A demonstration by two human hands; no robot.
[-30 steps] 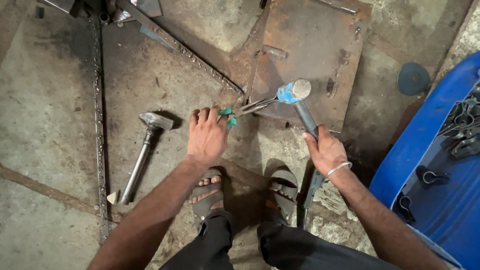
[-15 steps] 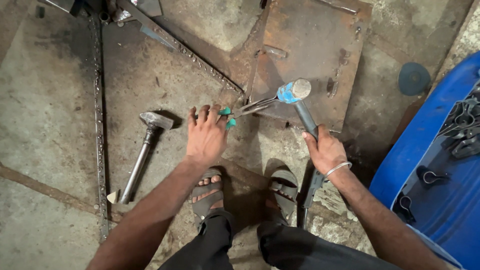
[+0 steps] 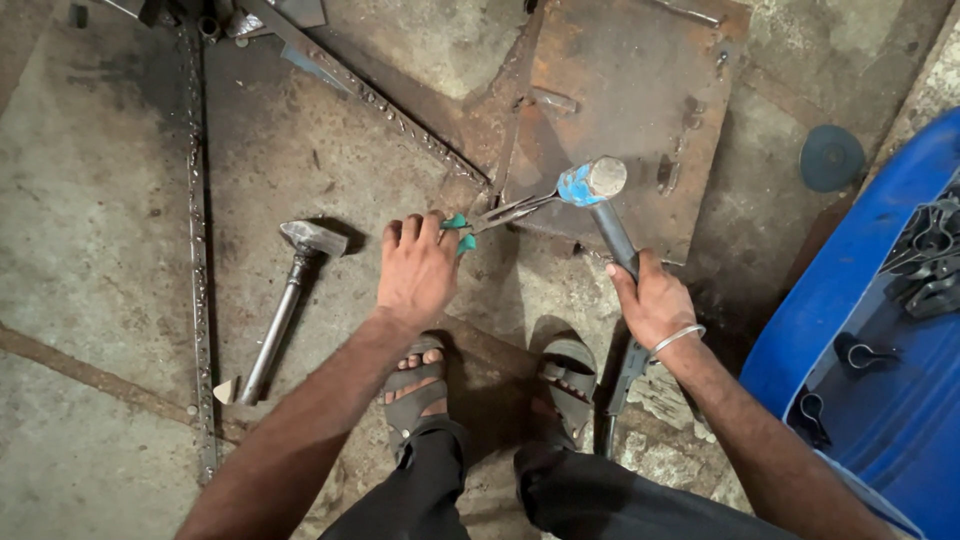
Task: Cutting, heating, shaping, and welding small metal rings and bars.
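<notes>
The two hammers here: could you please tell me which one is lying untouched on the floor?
The all-metal hammer left of the left hand lies untouched on the concrete floor. The other, the blue-headed hammer, is gripped by the right hand.

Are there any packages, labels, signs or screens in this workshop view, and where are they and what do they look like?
No packages, labels, signs or screens show.
Nearest to a container: a blue bin at the right edge, curved rim, dark metal clamps inside.
The left hand holds green-handled pliers.
The right hand holds a blue-headed hammer.
</notes>
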